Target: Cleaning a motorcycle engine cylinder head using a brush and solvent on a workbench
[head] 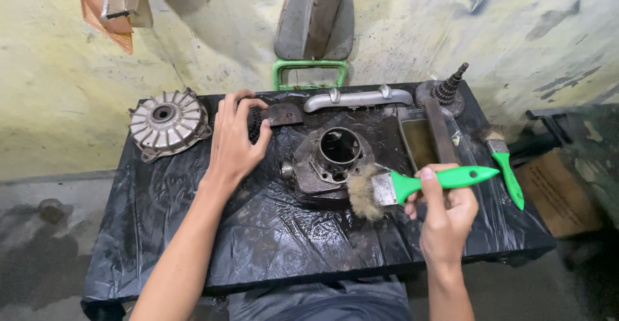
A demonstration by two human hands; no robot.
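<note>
1. The engine cylinder (329,160), a round grey metal part with an open bore facing up, lay near the middle of the black plastic sheet (258,237) that covered the bench.
2. The right hand (445,214) was clamped around the green handle of a paintbrush (412,185); the fingers were curled tight on it, and the bristles touched the lower right edge of the cylinder.
3. The left hand (235,143) rested just left of the cylinder, fingers bent and slightly apart, fingertips pressing on a dark toothed part (271,118) behind and left of the cylinder. Whether the fingers gripped it could not be told.
4. A finned round metal cover (169,124) lay well left of the cylinder.
5. A curved grey metal tube (358,98) lay behind the cylinder.
6. A shallow tray (419,143) with brownish liquid stood right of the cylinder, with a flat metal bar across it.
7. A stepped gear shaft (448,89) stood behind the tray.
8. A second green-handled brush (504,163) lay far right of the cylinder.
9. A brown cardboard box (558,195) sat beyond the bench, right of the cylinder.
</note>
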